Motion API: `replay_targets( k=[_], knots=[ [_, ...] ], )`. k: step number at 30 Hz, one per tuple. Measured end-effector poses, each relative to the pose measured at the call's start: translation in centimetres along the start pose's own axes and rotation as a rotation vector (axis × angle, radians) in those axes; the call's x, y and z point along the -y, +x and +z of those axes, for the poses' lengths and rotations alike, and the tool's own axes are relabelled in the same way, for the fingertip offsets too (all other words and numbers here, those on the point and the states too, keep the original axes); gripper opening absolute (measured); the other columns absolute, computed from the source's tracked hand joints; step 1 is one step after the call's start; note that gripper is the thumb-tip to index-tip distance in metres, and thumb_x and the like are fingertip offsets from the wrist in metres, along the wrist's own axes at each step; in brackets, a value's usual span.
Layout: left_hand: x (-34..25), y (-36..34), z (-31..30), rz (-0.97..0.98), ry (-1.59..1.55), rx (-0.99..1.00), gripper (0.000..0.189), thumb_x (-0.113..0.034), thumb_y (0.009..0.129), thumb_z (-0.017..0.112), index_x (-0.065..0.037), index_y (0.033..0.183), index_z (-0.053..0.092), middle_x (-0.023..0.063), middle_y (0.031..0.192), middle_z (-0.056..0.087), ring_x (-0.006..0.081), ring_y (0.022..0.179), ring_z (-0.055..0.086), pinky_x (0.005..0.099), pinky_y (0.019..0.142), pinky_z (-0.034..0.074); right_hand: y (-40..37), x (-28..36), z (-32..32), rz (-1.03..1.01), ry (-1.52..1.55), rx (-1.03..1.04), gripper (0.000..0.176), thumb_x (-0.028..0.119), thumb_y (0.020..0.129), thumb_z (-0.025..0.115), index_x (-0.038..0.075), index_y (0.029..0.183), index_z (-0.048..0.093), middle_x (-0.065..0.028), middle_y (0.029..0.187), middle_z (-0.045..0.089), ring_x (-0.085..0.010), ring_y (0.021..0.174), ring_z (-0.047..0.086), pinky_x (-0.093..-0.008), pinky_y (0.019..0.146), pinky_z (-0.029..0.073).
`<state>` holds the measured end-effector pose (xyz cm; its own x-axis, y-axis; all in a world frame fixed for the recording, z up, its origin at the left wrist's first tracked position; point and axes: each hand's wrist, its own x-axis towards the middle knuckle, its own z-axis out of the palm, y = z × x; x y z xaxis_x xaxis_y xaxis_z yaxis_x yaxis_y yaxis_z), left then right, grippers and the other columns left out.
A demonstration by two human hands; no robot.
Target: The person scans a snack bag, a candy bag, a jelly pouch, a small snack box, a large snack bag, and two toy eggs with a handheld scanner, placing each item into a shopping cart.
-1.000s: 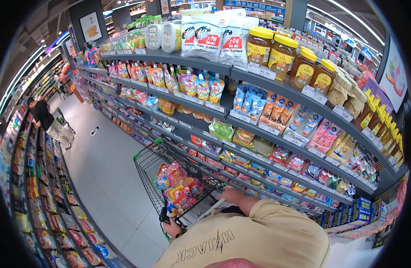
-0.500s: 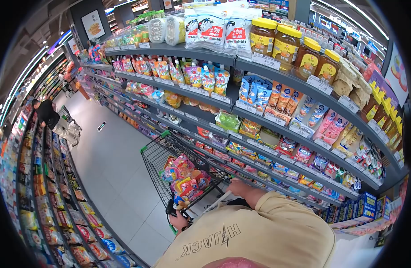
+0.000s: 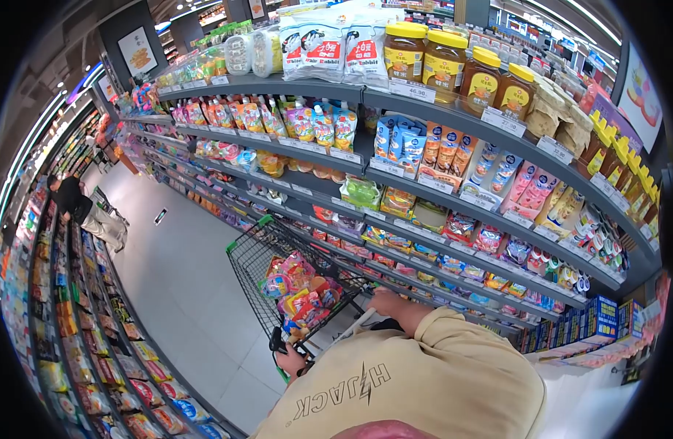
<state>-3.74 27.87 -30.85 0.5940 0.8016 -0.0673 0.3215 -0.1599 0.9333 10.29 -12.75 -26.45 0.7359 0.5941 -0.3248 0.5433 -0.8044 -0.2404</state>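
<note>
A shopping cart point(image 3: 241, 272) of black wire with green corners stands in front of me. Colourful packets point(image 3: 300, 293) lie heaped inside its basket. My left hand point(image 3: 290, 360) is closed on the left end of the cart's handle, by a black fitting. At the other end of the pale grey handle bar point(image 3: 353, 324), my right hand point(image 3: 384, 301) is wrapped round it. My body hides part of the handle, and the fingers show only in part.
A long shelf point(image 3: 307, 145) with pouches, snacks and honey jars point(image 3: 442, 62) curves along the right. Another packed shelf point(image 3: 124, 322) lines the left. A person point(image 3: 88, 212) stands at it, beside another cart point(image 3: 108, 205). Pale floor tiles point(image 3: 177, 289) lie between the shelves.
The shelf goods on the right have shifted slightly left in view. The person down the aisle appears a little lower. Both my hands remain on the cart handle.
</note>
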Motion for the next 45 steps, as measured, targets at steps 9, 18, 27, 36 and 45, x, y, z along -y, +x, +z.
replay_targets(
  k=[9, 18, 27, 36, 45],
  knots=[
    [-0.4, -0.2, -0.8, 0.065, 0.040, 0.004, 0.027, -0.019, 0.096, 0.074, 0.005, 0.105, 0.070, 0.0186, 0.087, 0.075, 0.0324, 0.077, 0.072, 0.0470, 0.076, 0.056, 0.2, 0.1, 1.3, 0.064, 0.013, 0.000, 0.044, 0.009, 0.088, 0.073, 0.036, 0.122, 0.083, -0.0065, 0.125, 0.080, -0.0374, 0.142, 0.060, -0.0469, 0.125, 0.040],
    [-2.9, -1.8, -1.6, 0.050, 0.114, -0.046, 0.024, -0.020, 0.096, 0.075, 0.003, 0.099, 0.068, 0.0133, 0.078, 0.072, 0.0254, 0.066, 0.069, 0.0434, 0.066, 0.056, -0.5, 0.4, 1.7, 0.040, 0.032, -0.030, 0.039, 0.008, 0.087, 0.072, 0.030, 0.118, 0.083, -0.0095, 0.116, 0.080, -0.0394, 0.134, 0.062, -0.0464, 0.122, 0.041],
    [0.9, -0.1, -2.3, 0.175, 0.259, 0.004, 0.047, -0.033, 0.102, 0.073, 0.011, 0.119, 0.070, 0.0234, 0.097, 0.075, 0.0327, 0.079, 0.071, 0.0451, 0.075, 0.057, -4.5, 2.0, 4.2, -0.035, 0.215, -0.623, 0.057, 0.006, 0.085, 0.070, 0.009, 0.142, 0.063, -0.0143, 0.134, 0.065, -0.0379, 0.133, 0.056, -0.0506, 0.116, 0.044],
    [1.6, -1.4, -1.9, 0.071, 0.297, -0.029, 0.057, -0.040, 0.101, 0.076, 0.012, 0.123, 0.066, 0.0223, 0.097, 0.074, 0.0321, 0.076, 0.072, 0.0467, 0.052, 0.060, -18.6, -2.4, -0.6, 0.396, 0.507, -1.029, 0.050, 0.003, 0.095, 0.070, 0.010, 0.144, 0.060, -0.0199, 0.136, 0.063, -0.0425, 0.128, 0.059, -0.0505, 0.108, 0.051],
    [0.3, -4.9, -1.5, -0.033, 0.363, -0.163, 0.067, -0.051, 0.093, 0.081, 0.013, 0.108, 0.074, 0.0227, 0.089, 0.078, 0.0368, 0.076, 0.076, 0.0511, 0.062, 0.062, -33.1, -12.0, -4.4, 0.887, 0.395, -1.518, 0.044, -0.003, 0.096, 0.069, 0.003, 0.139, 0.061, -0.0205, 0.127, 0.066, -0.0384, 0.117, 0.066, -0.0438, 0.098, 0.057]
  ],
)
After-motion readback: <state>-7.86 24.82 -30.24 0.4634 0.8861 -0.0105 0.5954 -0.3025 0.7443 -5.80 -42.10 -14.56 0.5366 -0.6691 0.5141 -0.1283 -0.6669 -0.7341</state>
